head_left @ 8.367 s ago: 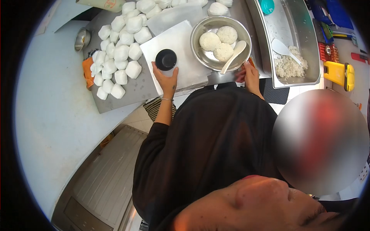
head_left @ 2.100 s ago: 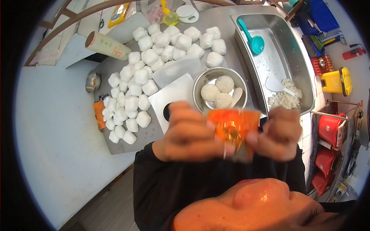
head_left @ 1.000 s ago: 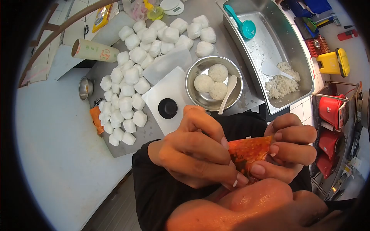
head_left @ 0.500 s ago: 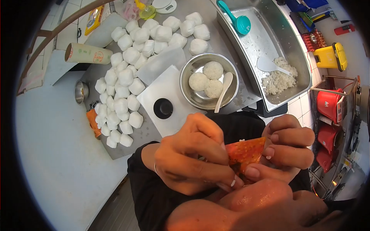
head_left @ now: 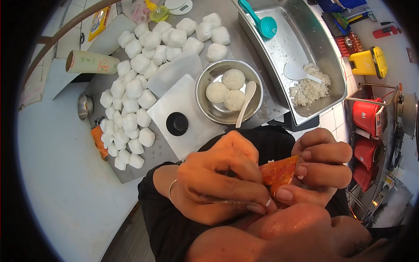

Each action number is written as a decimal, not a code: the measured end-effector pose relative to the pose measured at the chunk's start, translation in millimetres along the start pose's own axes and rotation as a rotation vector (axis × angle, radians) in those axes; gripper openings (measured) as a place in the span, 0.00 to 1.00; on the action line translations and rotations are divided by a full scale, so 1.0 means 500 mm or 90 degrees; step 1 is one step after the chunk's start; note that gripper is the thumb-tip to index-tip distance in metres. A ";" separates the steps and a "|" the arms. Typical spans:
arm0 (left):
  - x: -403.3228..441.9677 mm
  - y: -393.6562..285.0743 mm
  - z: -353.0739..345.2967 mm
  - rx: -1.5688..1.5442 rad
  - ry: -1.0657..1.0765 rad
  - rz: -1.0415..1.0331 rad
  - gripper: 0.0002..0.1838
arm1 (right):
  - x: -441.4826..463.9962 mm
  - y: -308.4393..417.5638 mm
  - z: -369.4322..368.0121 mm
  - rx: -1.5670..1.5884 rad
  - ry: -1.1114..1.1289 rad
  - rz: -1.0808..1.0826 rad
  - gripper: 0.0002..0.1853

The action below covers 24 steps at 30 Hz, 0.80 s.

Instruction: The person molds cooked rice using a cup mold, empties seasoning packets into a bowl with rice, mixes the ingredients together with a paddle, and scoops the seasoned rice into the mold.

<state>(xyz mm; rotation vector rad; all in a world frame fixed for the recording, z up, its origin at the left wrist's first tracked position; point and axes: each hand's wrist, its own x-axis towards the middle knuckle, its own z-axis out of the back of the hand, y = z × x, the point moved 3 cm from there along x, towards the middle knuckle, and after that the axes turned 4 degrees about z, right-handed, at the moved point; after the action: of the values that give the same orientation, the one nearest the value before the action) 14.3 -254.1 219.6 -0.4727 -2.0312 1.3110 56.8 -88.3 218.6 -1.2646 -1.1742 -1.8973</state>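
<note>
Orange packet (head_left: 281,171), pinched between both hands (head_left: 220,179)

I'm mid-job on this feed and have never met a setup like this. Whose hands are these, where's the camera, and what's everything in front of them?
There is no machine here: a person works bare-handed. Every picture comes from one camera on that person's head, looking forward and down.

The left hand and right hand together pinch an orange packet close to the face; its contents are hard to make out.

Beyond, on a metal table, lie many white bundles, a small black cup on white paper, and a steel bowl holding three rice balls and a spoon.

The deep tray at picture right holds loose rice, a white paddle and a teal scoop.
</note>
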 end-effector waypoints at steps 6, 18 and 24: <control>0.001 0.008 0.012 0.051 -0.033 -0.009 0.08 | -0.008 -0.008 -0.002 -0.040 -0.003 0.001 0.15; 0.019 0.167 0.126 0.347 -0.234 0.289 0.09 | -0.085 -0.205 -0.061 0.136 0.395 -0.516 0.05; 0.008 0.204 0.131 0.748 -0.093 0.124 0.05 | -0.112 -0.214 -0.082 0.044 0.644 -0.374 0.07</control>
<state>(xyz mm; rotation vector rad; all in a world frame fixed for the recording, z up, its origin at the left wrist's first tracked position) -39.6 -251.1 111.1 -0.0049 -0.9960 2.3846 -26.0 -77.0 122.4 0.2042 -1.0368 -2.3805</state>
